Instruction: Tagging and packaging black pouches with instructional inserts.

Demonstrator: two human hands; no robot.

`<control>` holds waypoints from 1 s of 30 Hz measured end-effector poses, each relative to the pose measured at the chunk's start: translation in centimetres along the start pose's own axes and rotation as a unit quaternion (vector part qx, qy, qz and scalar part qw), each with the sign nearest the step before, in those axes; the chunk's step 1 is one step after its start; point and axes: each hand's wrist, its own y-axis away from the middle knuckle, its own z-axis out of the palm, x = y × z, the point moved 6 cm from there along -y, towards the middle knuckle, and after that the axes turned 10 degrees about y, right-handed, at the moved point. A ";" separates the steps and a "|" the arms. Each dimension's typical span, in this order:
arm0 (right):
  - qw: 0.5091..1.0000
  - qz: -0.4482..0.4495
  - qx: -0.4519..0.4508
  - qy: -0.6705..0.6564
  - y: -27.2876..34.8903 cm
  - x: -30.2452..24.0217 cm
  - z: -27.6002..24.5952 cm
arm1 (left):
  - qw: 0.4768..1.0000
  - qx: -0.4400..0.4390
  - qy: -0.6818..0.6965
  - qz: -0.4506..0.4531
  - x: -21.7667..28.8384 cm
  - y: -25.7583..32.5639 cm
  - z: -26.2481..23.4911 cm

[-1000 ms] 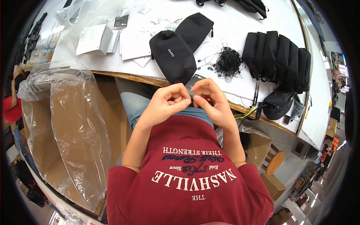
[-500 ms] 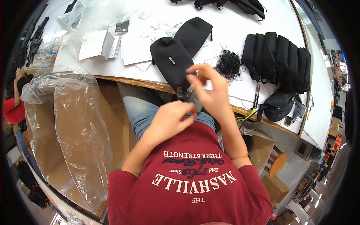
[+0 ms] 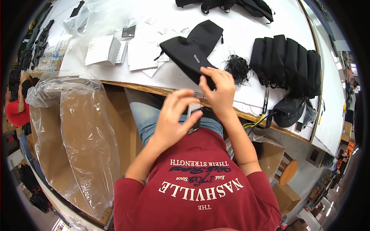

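Observation:
A black zippered pouch point(image 3: 185, 57) with small pale print lies tilted at the table's front edge. My right hand point(image 3: 220, 88) is at its near right end, the edge pinched between thumb and fingers. Just left of it, my left hand point(image 3: 174, 117) hovers over my lap with its fingers apart and nothing in them. Between the hands, a small grey-and-white thing point(image 3: 194, 109) sits on my lap, partly hidden by my left fingers; I cannot make out its kind. A second black pouch point(image 3: 208, 36) lies behind the first one, partly covered by it.
A tangle of black cords point(image 3: 237, 70) lies right of the pouches. Farther right are a row of black pouches point(image 3: 285, 61), dark scissors point(image 3: 266, 101) and a black bag point(image 3: 287, 111). Paper stacks point(image 3: 101, 50) lie left. A plastic-lined carton point(image 3: 77, 142) stands beside me.
My left hand has lifted and its fingers have spread. The front pouch has turned and tilted, its far left end now pointing left. My right hand stays near its lower end.

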 end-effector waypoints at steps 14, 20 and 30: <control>0.995 -0.058 -0.048 -0.058 -1.7 -3.6 -8.5 | 0.937 0.093 -0.253 0.223 1.4 -2.5 -2.5; 0.990 -0.030 -0.104 -0.088 -1.2 -3.6 -8.4 | 0.931 0.070 -0.248 0.259 1.8 -1.9 -2.6; 0.983 0.007 -0.140 -0.120 -0.4 -2.8 -7.3 | 0.954 0.021 -0.196 0.225 1.4 -1.8 -2.4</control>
